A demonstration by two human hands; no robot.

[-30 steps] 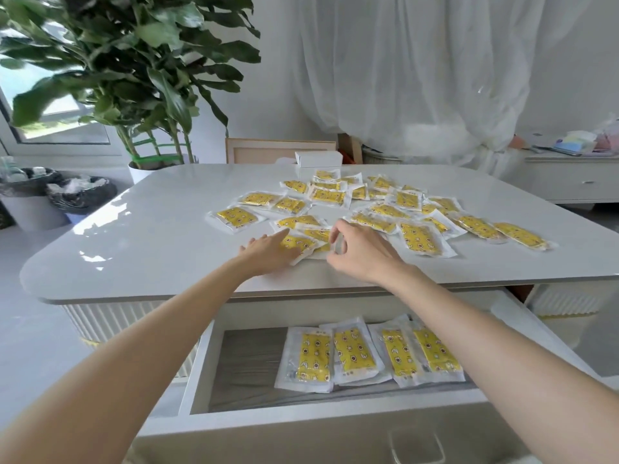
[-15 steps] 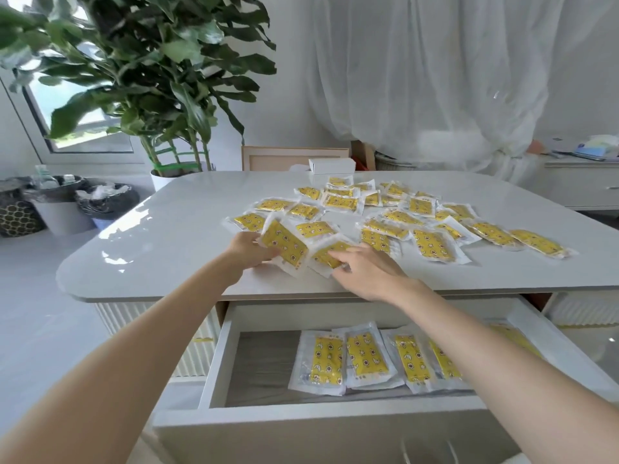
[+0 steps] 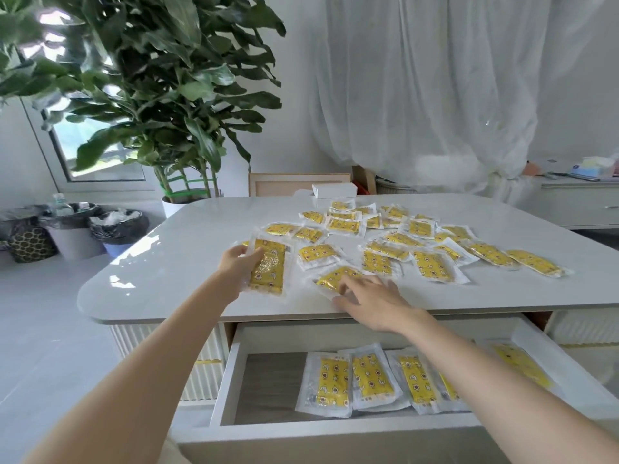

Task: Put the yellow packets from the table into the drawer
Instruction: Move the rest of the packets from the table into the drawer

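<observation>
Left hand: fingers curled round the left edge of one yellow packet. It holds that packet long side up, just over the table, left of the main spread.

Right hand: fingers out fairly straight and lying flat on a second packet near the table's front edge. The thumb sits at the packet's near corner. No clear pinch; the frame is a bit blurred there. The two hands are near each other but apart, with bare tabletop between them.

Loose packets are scattered flat across the middle and right of the table, mostly beyond and to the right of both hands. Several overlap at the far end.

The drawer stands pulled out under the front edge, directly below the right forearm. A row of stowed packets lies side by side on its floor, overlapping slightly. The right ones are partly hidden by the forearm, and one more lies at the far right.

White box at the table's far edge. Potted plant behind-left, lined bins on the floor at left.
</observation>
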